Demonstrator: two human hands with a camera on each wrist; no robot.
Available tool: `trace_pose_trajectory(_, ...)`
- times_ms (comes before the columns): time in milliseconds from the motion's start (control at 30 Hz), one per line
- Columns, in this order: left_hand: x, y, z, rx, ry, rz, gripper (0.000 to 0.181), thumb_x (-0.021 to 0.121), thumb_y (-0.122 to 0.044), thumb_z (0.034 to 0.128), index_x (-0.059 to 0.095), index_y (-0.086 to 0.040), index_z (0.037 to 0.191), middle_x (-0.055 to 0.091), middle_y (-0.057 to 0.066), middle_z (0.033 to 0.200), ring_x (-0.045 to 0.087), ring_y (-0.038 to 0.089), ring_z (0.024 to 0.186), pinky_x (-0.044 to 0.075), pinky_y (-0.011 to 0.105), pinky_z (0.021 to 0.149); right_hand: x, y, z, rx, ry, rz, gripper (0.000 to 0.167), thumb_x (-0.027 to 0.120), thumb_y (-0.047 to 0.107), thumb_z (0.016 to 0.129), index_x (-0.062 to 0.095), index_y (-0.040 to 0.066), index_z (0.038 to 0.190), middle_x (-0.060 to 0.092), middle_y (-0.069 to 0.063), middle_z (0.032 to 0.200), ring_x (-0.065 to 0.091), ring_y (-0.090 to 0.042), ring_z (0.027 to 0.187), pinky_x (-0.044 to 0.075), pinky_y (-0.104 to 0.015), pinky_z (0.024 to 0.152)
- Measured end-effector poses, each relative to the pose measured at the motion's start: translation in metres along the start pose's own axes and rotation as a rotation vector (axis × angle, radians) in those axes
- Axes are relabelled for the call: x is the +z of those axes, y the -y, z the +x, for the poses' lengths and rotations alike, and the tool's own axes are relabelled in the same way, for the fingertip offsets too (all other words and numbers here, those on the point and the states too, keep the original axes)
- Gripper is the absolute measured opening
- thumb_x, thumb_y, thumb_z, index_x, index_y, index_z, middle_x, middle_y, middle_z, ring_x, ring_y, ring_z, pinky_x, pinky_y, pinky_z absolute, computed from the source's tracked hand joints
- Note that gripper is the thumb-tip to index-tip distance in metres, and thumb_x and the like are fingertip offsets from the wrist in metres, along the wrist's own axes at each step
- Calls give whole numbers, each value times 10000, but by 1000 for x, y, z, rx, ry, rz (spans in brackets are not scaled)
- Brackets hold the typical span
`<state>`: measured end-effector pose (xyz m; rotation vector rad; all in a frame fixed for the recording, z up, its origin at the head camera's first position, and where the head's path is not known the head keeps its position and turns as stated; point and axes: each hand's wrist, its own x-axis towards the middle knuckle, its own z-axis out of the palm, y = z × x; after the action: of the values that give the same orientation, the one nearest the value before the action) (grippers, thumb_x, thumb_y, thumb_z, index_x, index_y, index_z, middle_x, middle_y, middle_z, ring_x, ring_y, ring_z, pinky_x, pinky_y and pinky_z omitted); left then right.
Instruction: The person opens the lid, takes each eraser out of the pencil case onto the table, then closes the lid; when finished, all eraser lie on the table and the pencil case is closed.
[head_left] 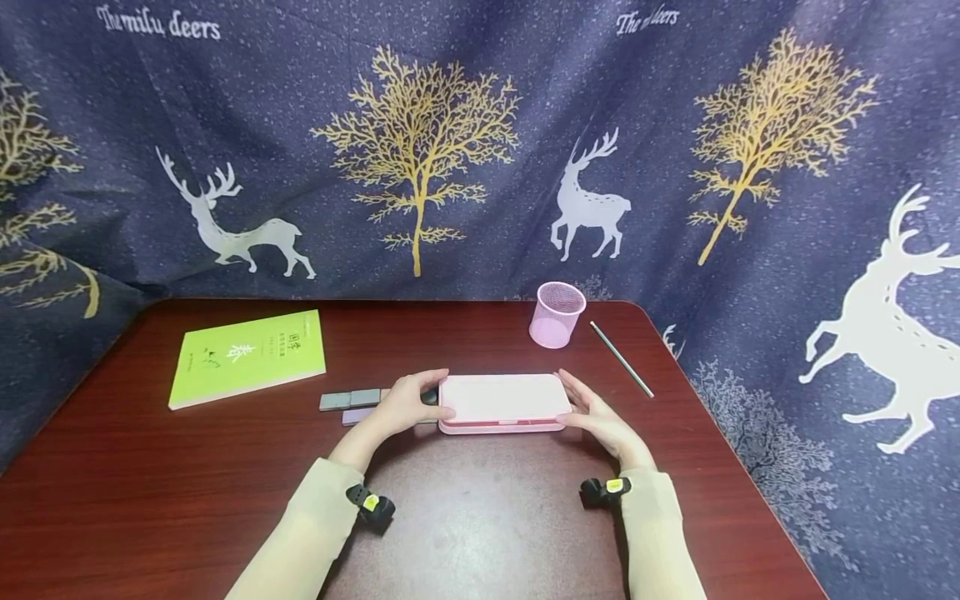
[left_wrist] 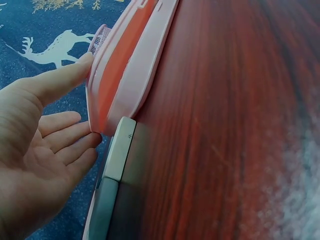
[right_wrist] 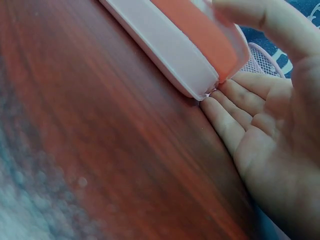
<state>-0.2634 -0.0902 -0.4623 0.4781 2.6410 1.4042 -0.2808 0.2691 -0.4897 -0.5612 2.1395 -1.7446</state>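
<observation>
A pink pencil case with a pale lid lies lengthwise on the table in the head view. A red-orange band shows between its lid and base in both wrist views. My left hand holds its left end, thumb at the front corner and fingers toward the back. At the right end my right hand holds it the same way, thumb in front. In the right wrist view, fingertips touch the end of the case near the tabletop. Flat grey and purple sticks lie beside my left hand, partly hidden by it.
Behind the case stands a pink mesh pen cup. A green pencil lies to its right, near the table's right edge. At the back left is a green book. A dark blue patterned cloth hangs behind the brown table.
</observation>
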Motion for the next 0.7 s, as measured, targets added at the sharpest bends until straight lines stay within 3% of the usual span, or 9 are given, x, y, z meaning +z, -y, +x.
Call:
trace_pose_trajectory(467, 1, -2, -2, 9, 10, 37, 810, 846, -178, 751, 451, 24, 1429, 502, 200, 1444, 468, 389, 1340, 392, 487, 1108, 1, 3, 0, 5, -5, 17, 969, 716, -6, 821, 97, 39, 1565, 112, -175, 1635, 74, -371, 1506, 325, -49, 992)
trace_pose_trajectory(700, 3, -2, -2, -31, -18, 21, 829, 872, -166, 716, 472, 5, 1421, 517, 179, 1437, 478, 365, 1339, 385, 476, 1118, 1, 2, 0, 28, -2, 29, 966, 717, -6, 814, 114, 48, 1566, 125, -175, 1632, 98, -373, 1503, 334, -48, 987)
